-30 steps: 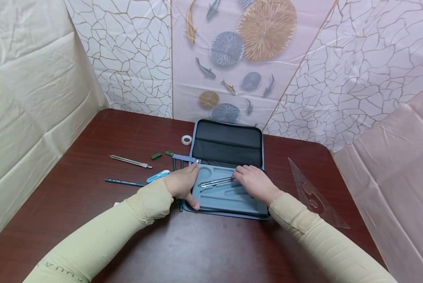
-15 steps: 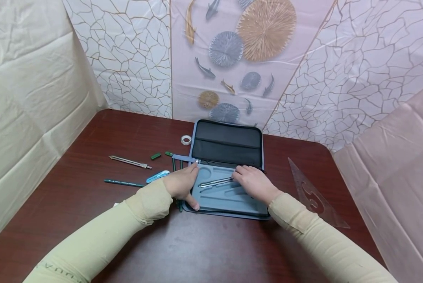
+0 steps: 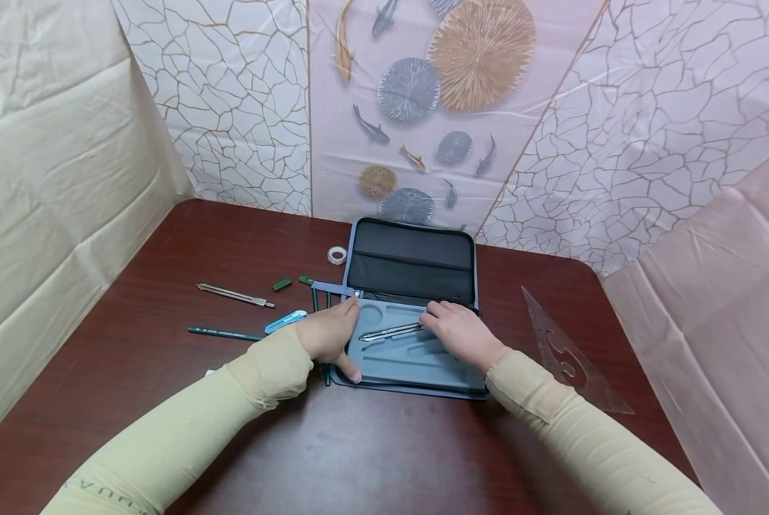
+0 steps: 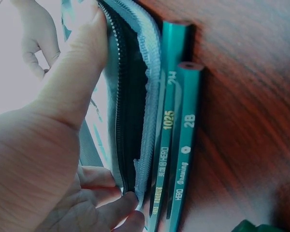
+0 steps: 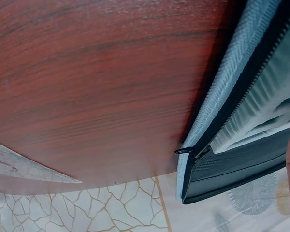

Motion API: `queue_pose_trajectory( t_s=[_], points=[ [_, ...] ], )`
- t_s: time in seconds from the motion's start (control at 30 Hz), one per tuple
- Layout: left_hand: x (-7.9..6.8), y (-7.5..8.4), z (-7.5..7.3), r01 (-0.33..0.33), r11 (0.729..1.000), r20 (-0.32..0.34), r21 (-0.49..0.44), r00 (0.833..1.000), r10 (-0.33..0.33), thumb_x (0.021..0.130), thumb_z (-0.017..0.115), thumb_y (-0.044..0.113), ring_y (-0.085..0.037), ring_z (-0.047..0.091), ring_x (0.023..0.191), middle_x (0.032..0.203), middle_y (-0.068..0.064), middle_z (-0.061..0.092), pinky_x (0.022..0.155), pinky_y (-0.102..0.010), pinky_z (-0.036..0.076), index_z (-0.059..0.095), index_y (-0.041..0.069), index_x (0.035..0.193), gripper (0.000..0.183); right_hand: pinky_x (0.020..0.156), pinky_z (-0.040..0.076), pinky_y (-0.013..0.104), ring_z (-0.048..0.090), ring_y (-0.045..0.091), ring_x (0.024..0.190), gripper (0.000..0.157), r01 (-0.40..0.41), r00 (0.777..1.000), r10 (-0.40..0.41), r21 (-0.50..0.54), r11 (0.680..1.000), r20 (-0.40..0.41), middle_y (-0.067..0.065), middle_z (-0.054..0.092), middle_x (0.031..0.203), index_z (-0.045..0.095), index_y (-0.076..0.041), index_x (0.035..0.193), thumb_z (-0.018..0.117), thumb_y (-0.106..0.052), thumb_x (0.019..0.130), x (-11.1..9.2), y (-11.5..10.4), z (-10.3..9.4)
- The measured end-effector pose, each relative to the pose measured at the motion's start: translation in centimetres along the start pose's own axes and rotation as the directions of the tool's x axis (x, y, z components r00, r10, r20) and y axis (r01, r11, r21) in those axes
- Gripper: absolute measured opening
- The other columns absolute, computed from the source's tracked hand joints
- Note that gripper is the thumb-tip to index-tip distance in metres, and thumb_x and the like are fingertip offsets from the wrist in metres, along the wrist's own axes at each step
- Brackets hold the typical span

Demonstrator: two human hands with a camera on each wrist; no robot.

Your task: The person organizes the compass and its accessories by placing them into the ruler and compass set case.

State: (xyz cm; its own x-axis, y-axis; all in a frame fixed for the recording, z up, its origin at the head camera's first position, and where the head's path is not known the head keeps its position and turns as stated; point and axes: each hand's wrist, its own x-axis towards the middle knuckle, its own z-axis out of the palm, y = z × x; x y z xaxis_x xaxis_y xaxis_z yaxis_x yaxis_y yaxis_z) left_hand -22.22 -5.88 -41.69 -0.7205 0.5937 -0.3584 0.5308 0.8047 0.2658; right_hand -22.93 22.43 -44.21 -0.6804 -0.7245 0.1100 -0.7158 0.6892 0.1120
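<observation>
A blue zip case [image 3: 411, 259] lies open on the table, its grey-blue moulded tray [image 3: 397, 368] towards me. My left hand [image 3: 329, 332] rests spread along the case's left edge, thumb at the front corner. In the left wrist view, its thumb and fingertips touch the zip border [image 4: 147, 96]. Two green pencils [image 4: 182, 145], marked 2H and 2B, lie just outside that edge. My right hand [image 3: 459, 330] pinches one end of a silver metal compass [image 3: 390, 332] lying slanted over the tray recesses. That end is hidden under the fingers.
Left of the case lie a light-blue cutter knife [image 3: 285, 321], a green pencil [image 3: 224, 332], another metal compass [image 3: 234, 295] and a small green block [image 3: 282, 284]. A tape roll [image 3: 337, 255] sits by the lid. A clear set square [image 3: 545, 336] lies at right.
</observation>
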Motion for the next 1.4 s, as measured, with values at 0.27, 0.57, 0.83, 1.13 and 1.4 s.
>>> queue_pose_trajectory(
  t_s=[0.27,0.57,0.83,1.13,1.4],
  points=[
    [-0.1,0.1,0.1,-0.008,1.000,-0.011,0.006,1.000,0.008,0.068,0.075,0.066,-0.030,0.009,0.145,0.159,-0.021,0.003,0.113,-0.038,0.021,0.014,-0.005,0.151,0.125,0.084,0.048,0.035,0.055,0.016,0.093,0.027,-0.015,1.000,0.015,-0.021,1.000,0.013,0.002,0.056,0.103,0.065,-0.012,0.110,0.063,0.006,0.089,0.0,-0.3,0.0],
    [0.0,0.1,0.1,-0.014,1.000,-0.013,0.017,1.000,0.014,0.068,0.075,0.066,-0.030,0.010,0.145,0.158,-0.022,0.004,0.113,-0.039,0.021,0.015,-0.005,0.151,0.124,0.083,0.049,0.035,0.056,0.017,0.094,0.029,-0.014,1.000,0.014,-0.006,1.000,0.007,0.003,0.056,0.104,0.066,-0.011,0.110,0.064,0.007,0.088,-0.2,-0.3,0.0],
    [0.0,0.2,0.1,-0.019,1.000,-0.018,0.015,1.000,0.019,0.068,0.075,0.065,-0.030,0.010,0.145,0.159,-0.022,0.004,0.113,-0.038,0.022,0.016,-0.006,0.151,0.124,0.085,0.050,0.038,0.057,0.019,0.099,0.028,-0.011,1.000,0.011,-0.033,0.999,0.003,0.005,0.057,0.108,0.065,-0.010,0.112,0.063,0.006,0.089,-0.6,-0.6,0.1],
    [-0.1,0.3,0.0,-0.017,1.000,-0.020,0.009,1.000,0.017,0.068,0.075,0.065,-0.030,0.010,0.145,0.159,-0.022,0.004,0.113,-0.038,0.022,0.015,-0.005,0.151,0.124,0.090,0.049,0.040,0.056,0.022,0.109,0.037,-0.023,0.999,0.026,-0.078,0.997,0.041,0.010,0.055,0.116,0.063,-0.006,0.126,0.063,0.003,0.091,-1.3,-1.4,-0.3],
    [-0.1,0.2,0.0,-0.013,1.000,-0.019,-0.001,1.000,0.013,0.068,0.075,0.066,-0.030,0.009,0.145,0.159,-0.022,0.004,0.113,-0.038,0.022,0.014,-0.005,0.151,0.125,0.089,0.049,0.040,0.056,0.022,0.106,0.035,-0.027,0.998,0.031,-0.069,0.997,0.048,0.011,0.054,0.114,0.063,-0.005,0.127,0.061,0.002,0.093,-1.2,-1.7,-0.7]
  ],
)
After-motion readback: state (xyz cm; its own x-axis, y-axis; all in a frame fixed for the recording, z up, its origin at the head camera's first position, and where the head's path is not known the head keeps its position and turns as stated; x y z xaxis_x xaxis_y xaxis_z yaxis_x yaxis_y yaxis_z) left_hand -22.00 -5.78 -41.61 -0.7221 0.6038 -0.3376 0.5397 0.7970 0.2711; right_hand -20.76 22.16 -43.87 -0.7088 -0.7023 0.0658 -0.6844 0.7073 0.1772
